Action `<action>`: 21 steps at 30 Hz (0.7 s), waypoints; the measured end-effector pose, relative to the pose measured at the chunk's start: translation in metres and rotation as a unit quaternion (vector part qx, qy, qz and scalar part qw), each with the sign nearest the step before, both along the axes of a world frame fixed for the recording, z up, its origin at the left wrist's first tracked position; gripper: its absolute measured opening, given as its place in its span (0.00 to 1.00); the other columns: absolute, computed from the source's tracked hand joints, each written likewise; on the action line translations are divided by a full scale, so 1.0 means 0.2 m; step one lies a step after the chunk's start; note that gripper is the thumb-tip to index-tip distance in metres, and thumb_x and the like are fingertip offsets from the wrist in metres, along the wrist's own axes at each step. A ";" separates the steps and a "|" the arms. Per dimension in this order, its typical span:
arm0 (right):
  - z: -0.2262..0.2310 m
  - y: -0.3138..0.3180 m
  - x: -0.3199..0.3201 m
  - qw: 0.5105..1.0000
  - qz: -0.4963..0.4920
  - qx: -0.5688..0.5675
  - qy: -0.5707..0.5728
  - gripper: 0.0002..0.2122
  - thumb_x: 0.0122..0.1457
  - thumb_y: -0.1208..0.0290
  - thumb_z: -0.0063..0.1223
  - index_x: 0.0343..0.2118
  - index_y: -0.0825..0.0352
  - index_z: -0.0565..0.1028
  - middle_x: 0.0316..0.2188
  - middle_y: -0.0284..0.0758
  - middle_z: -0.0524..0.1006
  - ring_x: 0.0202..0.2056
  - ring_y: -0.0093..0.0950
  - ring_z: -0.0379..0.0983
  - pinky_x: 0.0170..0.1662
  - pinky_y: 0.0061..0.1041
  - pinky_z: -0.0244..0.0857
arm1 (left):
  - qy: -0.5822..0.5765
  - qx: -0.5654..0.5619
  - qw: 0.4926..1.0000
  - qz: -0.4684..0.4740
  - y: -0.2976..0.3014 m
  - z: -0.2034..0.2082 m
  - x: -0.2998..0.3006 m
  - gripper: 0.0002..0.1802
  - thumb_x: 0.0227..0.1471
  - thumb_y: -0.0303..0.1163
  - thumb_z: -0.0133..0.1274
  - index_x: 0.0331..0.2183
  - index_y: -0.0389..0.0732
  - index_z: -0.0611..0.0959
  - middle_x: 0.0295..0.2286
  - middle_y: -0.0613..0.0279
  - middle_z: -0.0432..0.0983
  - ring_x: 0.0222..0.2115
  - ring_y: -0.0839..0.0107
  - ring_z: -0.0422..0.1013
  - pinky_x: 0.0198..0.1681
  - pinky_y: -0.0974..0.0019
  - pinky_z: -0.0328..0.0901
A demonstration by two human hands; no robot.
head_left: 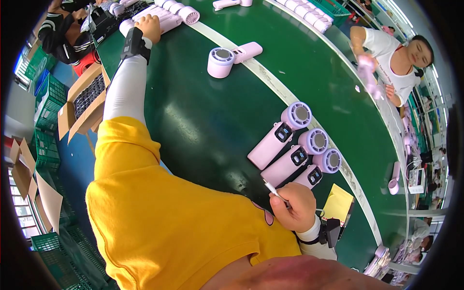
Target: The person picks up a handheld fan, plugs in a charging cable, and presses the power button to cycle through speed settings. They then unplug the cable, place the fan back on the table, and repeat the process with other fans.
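Far to the left, my left hand (149, 28) reaches to a row of pale pink handheld fans (170, 20), its fingers curled over one of them. Close to my body, my right hand (296, 208) pinches the white plug of a charging cable (271, 187), its metal tip pointing up and left. Just beyond that hand lie three pink fans (271, 145) side by side, their round purple-rimmed heads away from me and their small dark displays lit. Another fan (220, 68) rests alone farther off, its handle (248, 51) pointing right.
A yellow notepad (338, 203) lies right of my right hand. The green table (193, 130) carries a pale strip. Across it, a person (392, 60) handles a pink fan (369, 77). Left on the floor stand an open carton of dark parts (89, 99) and green crates (50, 101).
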State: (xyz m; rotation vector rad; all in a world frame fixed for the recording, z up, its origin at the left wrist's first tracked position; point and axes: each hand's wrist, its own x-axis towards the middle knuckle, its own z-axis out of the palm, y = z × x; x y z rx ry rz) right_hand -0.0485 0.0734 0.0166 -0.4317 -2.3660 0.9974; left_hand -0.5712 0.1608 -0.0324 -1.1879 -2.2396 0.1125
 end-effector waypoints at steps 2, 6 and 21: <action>0.00 0.00 0.00 1.000 -0.003 0.000 -0.002 0.04 0.49 0.76 0.47 0.19 0.64 0.70 0.07 0.24 0.66 0.10 0.26 0.59 0.15 0.23 0.52 | -0.016 -0.013 1.000 0.017 0.02 0.04 0.04 0.21 0.43 0.45 0.50 0.37 0.41 0.70 0.37 0.55 0.67 0.42 0.57 0.63 0.39 0.55 0.60; 0.00 0.01 0.00 1.000 -0.001 0.009 -0.001 0.04 0.49 0.76 0.48 0.19 0.64 0.70 0.08 0.24 0.66 0.10 0.26 0.60 0.15 0.23 0.52 | -0.038 -0.015 0.998 0.055 0.02 0.04 0.10 0.23 0.42 0.43 0.51 0.39 0.39 0.71 0.40 0.53 0.66 0.43 0.57 0.62 0.42 0.52 0.58; 0.01 -0.03 0.03 1.000 -0.011 0.002 0.022 0.03 0.47 0.76 0.49 0.20 0.67 0.69 0.11 0.34 0.64 0.12 0.30 0.59 0.15 0.25 0.49 | -0.480 -0.021 0.780 -0.400 0.05 0.11 0.96 0.30 0.41 0.41 0.53 0.43 0.31 0.66 0.34 0.47 0.68 0.31 0.58 0.69 0.39 0.66 0.62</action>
